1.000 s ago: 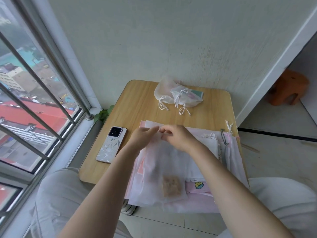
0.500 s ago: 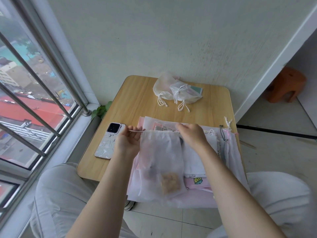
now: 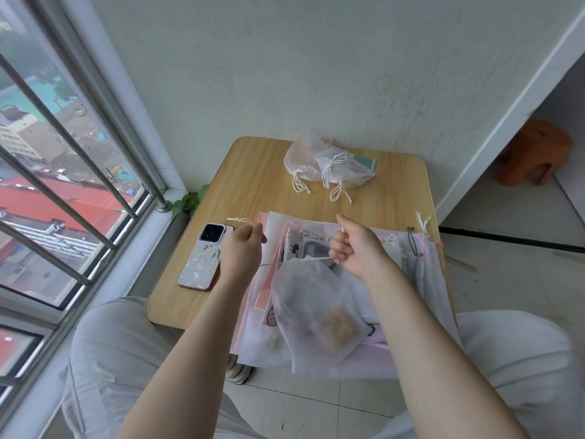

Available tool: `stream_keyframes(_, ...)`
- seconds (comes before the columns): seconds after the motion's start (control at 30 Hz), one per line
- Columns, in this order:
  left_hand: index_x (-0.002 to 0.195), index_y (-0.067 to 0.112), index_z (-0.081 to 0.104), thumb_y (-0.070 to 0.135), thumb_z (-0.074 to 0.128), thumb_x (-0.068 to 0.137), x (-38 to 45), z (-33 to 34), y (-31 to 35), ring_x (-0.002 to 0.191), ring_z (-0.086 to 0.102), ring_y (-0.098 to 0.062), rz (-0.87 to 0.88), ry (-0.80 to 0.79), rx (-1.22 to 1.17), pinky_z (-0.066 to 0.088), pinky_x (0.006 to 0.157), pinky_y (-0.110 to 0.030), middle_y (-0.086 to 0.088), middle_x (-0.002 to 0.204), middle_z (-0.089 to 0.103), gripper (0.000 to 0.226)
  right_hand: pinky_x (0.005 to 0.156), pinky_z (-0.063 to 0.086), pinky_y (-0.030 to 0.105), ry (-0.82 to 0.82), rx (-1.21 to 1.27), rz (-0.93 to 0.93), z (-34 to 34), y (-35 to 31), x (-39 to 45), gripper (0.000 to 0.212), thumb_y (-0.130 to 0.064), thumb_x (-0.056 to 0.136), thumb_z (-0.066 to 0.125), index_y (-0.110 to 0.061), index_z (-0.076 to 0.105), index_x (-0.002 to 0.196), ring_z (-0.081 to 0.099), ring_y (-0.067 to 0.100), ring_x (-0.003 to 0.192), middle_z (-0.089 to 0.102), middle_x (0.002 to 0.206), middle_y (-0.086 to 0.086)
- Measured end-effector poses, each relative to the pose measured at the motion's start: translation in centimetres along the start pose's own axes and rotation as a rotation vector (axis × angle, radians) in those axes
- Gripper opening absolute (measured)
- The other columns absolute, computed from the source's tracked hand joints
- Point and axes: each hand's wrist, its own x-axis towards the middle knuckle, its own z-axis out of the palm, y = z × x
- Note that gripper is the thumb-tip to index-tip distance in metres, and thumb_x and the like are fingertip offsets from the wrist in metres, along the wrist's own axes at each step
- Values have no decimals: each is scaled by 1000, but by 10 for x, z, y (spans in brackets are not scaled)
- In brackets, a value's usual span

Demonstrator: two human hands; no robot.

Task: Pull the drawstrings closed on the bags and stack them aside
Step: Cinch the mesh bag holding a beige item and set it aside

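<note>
A sheer white drawstring bag [image 3: 311,308] with a tan square inside hangs between my hands, its mouth gathered narrow. My left hand [image 3: 242,251] pinches the left white cord, whose looped end sticks out past my fist. My right hand [image 3: 356,247] grips the right cord, pulled taut. Beneath lies a pile of flat open bags [image 3: 421,274] with printed cards, draped over the table's near edge. At the back of the wooden table [image 3: 253,191] sit several closed bags [image 3: 326,163] in a heap, cords trailing toward me.
A phone [image 3: 202,258] in a pale patterned case lies left of my left hand. A barred window [image 3: 63,172] runs along the left. The wall stands right behind the table. An orange stool [image 3: 531,153] is on the floor far right. My knees flank the table.
My hands have moved apart, drawing the cords outward. The bag's mouth went from wide and flat to cinched narrow, and the bag has tilted to the right.
</note>
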Motion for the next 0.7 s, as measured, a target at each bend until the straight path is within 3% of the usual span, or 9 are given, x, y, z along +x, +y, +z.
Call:
stream_keyframes(0.1, 70, 10, 66, 28, 48, 99, 0, 2, 4, 49, 45, -10, 71, 25, 102, 31, 51, -26, 8, 51, 50, 39, 43, 17, 23, 100, -240, -90, -2, 3, 2, 29, -18, 98, 54, -16, 39, 73, 20, 11, 36, 26, 42, -6)
stream_keyframes(0.2, 79, 15, 65, 32, 47, 101, 3, 3, 10, 50, 42, -6, 118, 11, 48, 32, 52, -28, 7, 58, 54, 33, 50, 38, 29, 71, -225, -203, -1, -2, 2, 26, -22, 97, 58, -11, 48, 75, 42, 15, 43, 44, 50, -1)
stream_keyframes(0.27, 107, 13, 59, 34, 49, 100, 6, 0, 12, 76, 52, -4, 182, -20, -16, 43, 71, -25, -2, 101, 65, 24, 79, 49, 34, -6, -244, -304, -5, -11, 2, 23, -29, 96, 59, -9, 58, 107, 62, 18, 79, 65, 89, 2)
stream_keyframes(0.33, 145, 13, 33, 39, 55, 96, 8, -2, 13, 126, 42, -16, 191, -44, 13, 34, 105, -33, -6, 144, 40, 60, 101, 39, 35, -15, -376, -349, -9, -18, 0, 59, -38, 94, 61, -24, 37, 146, 53, 13, 116, 53, 128, -6)
stream_keyframes(0.37, 151, 14, 22, 40, 58, 94, 8, -2, 14, 137, 31, -18, 173, -40, 53, 28, 109, -34, -5, 151, 30, 72, 101, 38, 33, 10, -452, -368, -8, -18, -2, 65, -37, 93, 62, -30, 31, 149, 51, 10, 118, 50, 129, -8)
stream_keyframes(0.43, 142, 13, 39, 35, 57, 93, 6, -3, 14, 129, 40, -21, 131, 12, 181, 35, 96, -29, -6, 144, 40, 56, 87, 45, 28, 59, -632, -389, -7, -14, -5, 43, -28, 92, 62, -25, 54, 133, 60, 10, 100, 62, 113, -4)
stream_keyframes(0.53, 86, 5, 70, 32, 47, 90, 4, -4, 7, 74, 61, -24, 36, -56, 426, 48, 69, -30, -2, 80, 67, 35, 70, 49, 29, 65, -933, -294, -5, 1, -3, 19, -21, 88, 60, -11, 74, 81, 60, 16, 70, 69, 76, 4)
stream_keyframes(0.63, 64, 5, 69, 53, 43, 91, -4, 0, 6, 60, 65, -24, -88, -298, 517, 56, 68, -32, -2, 57, 68, 61, 56, 37, 30, 7, -1106, -252, 3, 11, -5, 44, -37, 90, 61, -16, 51, 53, 41, 14, 51, 43, 52, -1)
stream_keyframes(0.7, 53, 7, 53, 60, 48, 89, -10, 6, 9, 50, 50, -21, -101, -348, 494, 42, 55, -28, -1, 51, 56, 64, 49, 23, 28, -52, -1154, -250, 9, 14, -7, 54, -45, 88, 64, -22, 30, 53, 26, 12, 45, 26, 53, -4)
